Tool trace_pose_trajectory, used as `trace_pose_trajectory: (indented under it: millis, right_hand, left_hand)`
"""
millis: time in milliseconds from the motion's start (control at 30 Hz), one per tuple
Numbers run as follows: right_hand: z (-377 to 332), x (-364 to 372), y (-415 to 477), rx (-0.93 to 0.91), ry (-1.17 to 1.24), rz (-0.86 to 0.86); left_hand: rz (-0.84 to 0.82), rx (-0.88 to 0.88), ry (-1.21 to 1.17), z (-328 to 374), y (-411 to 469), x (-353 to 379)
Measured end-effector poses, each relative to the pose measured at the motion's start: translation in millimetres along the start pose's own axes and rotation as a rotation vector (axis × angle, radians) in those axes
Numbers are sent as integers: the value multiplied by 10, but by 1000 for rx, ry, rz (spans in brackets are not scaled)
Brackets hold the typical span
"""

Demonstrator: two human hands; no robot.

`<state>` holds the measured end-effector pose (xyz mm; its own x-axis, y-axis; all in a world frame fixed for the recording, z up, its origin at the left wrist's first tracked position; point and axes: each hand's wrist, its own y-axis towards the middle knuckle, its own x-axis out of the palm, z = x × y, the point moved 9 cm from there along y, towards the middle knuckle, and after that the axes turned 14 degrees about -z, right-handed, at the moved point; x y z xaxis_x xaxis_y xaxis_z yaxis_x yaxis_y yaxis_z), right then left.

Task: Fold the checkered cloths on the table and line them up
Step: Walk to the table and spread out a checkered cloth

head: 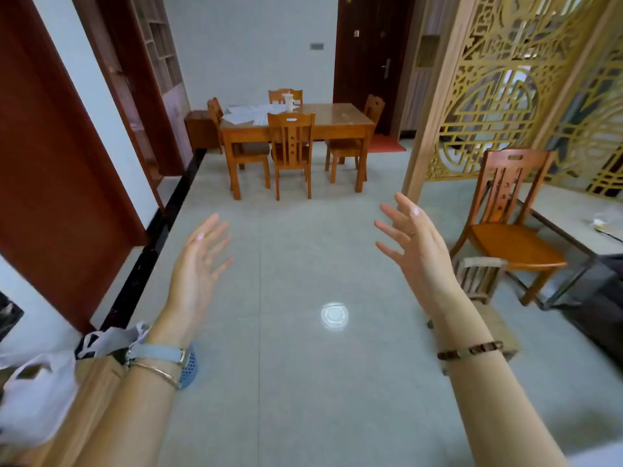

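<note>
At 8 o'clock lie two crumpled white plastic bags (pixel 37 392) beside one blue perforated basket (pixel 189 369). The left hand (pixel 197 264) hovers over the grey tiled floor (pixel 303 399), fingers (pixel 210 227) spread wide and holding nothing. Its wrist carries one pale-blue watch strap (pixel 158 352) and one thin bangle (pixel 155 374).

At 12 o'clock stands one glossy wooden worktop (pixel 337 116) with four slatted chairs (pixel 291 143), white papers (pixel 249 113) and one cup (pixel 288 102).

The right hand (pixel 416 247), at 1 o'clock, is likewise splayed and empty, with one beaded bracelet (pixel 470 350) on the wrist. A fifth chair (pixel 515 237) stands at 3 o'clock. Where the checkered cloths are cannot be told.
</note>
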<state>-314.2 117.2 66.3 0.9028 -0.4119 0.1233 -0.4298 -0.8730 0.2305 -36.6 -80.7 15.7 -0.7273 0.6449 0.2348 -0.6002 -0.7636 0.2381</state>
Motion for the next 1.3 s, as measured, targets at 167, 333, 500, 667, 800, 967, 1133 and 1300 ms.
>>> trace_pose_trajectory:
  millis: [167, 333, 500, 667, 800, 967, 1133, 1300]
  right_hand:
    - [401, -151, -162, 102, 17, 4]
    - [775, -348, -274, 179, 20, 16]
    - [1041, -475, -229, 233, 38, 29]
    - [1181, -554, -1, 251, 48, 27]
    - [1296, -624, 308, 255, 61, 24]
    - [1411, -666, 873, 257, 68, 1]
    - [1500, -687, 1625, 253, 70, -17]
    - [1624, -692, 2343, 233, 99, -26]
  left_hand:
    - [32, -131, -60, -550, -192, 78]
    - [50, -190, -61, -946, -273, 89]
    - [57, -208, -36, -1107, -150, 85]
    - [46, -197, -14, -1166, 151, 82]
    - [58, -181, -32, -1231, 494, 76]
    - [74, -171, -45, -1327, 1021, -69]
    - [115, -166, -48, -1324, 1675, -279]
    - [154, -150, -65, -1340, 2318, -454]
